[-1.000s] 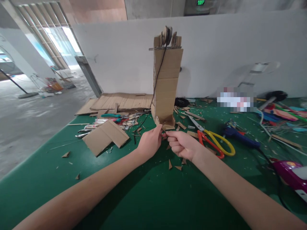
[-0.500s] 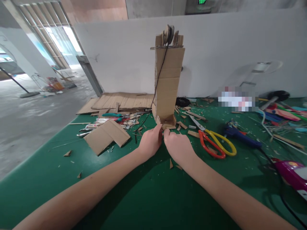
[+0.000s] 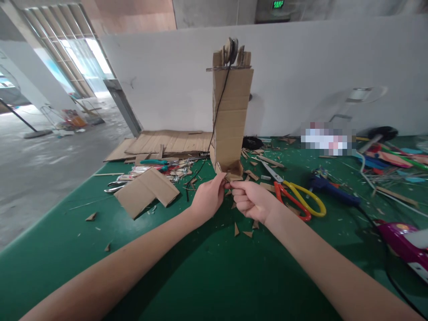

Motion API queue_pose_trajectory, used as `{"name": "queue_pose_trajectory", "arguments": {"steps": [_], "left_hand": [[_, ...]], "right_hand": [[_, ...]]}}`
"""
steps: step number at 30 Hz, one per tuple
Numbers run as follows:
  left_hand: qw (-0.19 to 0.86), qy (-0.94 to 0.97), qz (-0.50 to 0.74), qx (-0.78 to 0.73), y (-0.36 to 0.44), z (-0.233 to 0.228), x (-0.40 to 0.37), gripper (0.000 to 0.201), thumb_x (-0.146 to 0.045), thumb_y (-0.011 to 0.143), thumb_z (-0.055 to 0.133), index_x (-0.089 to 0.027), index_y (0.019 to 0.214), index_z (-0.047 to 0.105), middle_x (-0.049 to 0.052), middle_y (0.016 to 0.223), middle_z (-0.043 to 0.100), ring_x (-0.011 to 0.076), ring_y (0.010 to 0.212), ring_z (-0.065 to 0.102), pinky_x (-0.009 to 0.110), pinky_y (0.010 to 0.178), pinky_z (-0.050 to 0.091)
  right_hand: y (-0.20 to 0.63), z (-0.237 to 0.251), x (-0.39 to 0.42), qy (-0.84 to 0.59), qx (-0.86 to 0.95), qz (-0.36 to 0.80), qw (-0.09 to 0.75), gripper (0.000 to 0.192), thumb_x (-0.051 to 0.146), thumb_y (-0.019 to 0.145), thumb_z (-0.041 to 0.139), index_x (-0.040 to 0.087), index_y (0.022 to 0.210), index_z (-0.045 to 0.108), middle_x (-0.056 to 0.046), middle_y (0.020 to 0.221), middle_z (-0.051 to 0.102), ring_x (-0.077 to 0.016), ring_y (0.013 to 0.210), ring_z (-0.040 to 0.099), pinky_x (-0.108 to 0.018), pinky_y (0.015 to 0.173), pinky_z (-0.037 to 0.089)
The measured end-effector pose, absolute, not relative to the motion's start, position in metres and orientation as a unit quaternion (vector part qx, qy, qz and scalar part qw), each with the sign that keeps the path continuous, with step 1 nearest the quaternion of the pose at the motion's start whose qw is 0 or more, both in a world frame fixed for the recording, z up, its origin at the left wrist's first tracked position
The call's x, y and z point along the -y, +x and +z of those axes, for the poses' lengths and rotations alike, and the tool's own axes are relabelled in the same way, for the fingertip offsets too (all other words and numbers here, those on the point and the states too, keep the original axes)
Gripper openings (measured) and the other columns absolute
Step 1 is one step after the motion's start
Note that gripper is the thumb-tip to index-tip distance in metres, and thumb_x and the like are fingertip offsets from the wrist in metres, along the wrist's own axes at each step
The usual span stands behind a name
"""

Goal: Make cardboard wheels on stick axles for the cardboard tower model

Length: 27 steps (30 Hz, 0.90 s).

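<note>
A tall cardboard tower stands upright on the green table, with a grooved pulley wheel at its top. A black cord runs from the wheel down the tower's left side to the tabletop. At the tower's foot is a small open cardboard tray. Right in front of that tray, my left hand is closed in a pinch. Close beside it, my right hand pinches with thumb and forefinger, other fingers curled. Whatever thin, small piece lies between the fingertips is too hidden to name.
Yellow-and-red-handled scissors and a blue glue gun lie to the right, with a magenta device nearer me. An L-shaped cardboard piece and teal-handled pliers lie left. Cardboard scraps litter the table.
My right hand has turned and drawn slightly right, so its curled fingers now show. The left hand keeps its pinch. The whole view has shifted a little.
</note>
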<state>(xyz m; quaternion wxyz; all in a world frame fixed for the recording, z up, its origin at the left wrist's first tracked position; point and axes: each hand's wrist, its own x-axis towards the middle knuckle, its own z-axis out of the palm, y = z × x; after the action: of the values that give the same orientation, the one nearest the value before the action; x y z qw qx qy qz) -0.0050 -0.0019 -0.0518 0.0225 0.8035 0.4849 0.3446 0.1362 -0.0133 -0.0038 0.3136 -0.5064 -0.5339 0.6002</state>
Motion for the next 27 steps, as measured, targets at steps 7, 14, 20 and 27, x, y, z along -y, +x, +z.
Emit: {"name": "queue_pose_trajectory", "arguments": {"steps": [7,14,20,27], "left_hand": [[0.269,0.799,0.36,-0.401,-0.019,-0.012,-0.009,0.067,-0.023,0.081,0.053,-0.023,0.141,0.022,0.015,0.132,0.05,0.0169,0.091,0.064,0.025,0.065,0.053],[0.394,0.826,0.246,-0.318,-0.036,0.023,-0.012,0.034,-0.027,0.078,0.059,-0.018,0.111,0.059,0.01,0.11,0.064,0.0149,0.081,0.064,0.027,0.065,0.052],[0.371,0.851,0.273,-0.253,-0.039,0.047,-0.001,0.016,-0.02,0.072,0.063,-0.015,0.087,0.062,0.008,0.103,0.063,0.0151,0.09,0.061,0.027,0.074,0.051],[0.303,0.887,0.237,-0.256,-0.038,0.051,0.003,0.011,-0.018,0.072,0.059,-0.018,0.082,0.062,0.006,0.099,0.063,0.0126,0.083,0.059,0.027,0.075,0.05]], "right_hand": [[0.144,0.002,0.021,-0.489,0.517,0.6,0.364,0.016,0.024,0.087,0.041,0.018,0.074,0.05,0.011,0.045,0.02,-0.0051,0.037,0.015,-0.019,0.036,0.009],[0.158,0.013,0.025,-0.443,0.705,0.476,0.284,0.026,0.029,0.085,0.047,0.016,0.067,0.058,0.006,0.051,0.03,-0.0055,0.044,0.022,-0.022,0.04,0.015],[0.164,0.023,0.033,-0.372,0.504,0.747,0.223,0.02,0.036,0.088,0.046,0.019,0.081,0.055,0.012,0.05,0.015,-0.0051,0.041,0.004,-0.018,0.034,0.007],[0.164,0.018,0.042,-0.434,0.776,0.391,0.238,0.026,0.031,0.091,0.037,0.018,0.08,0.057,0.005,0.053,0.037,-0.0081,0.044,0.029,-0.023,0.043,0.025]]}}
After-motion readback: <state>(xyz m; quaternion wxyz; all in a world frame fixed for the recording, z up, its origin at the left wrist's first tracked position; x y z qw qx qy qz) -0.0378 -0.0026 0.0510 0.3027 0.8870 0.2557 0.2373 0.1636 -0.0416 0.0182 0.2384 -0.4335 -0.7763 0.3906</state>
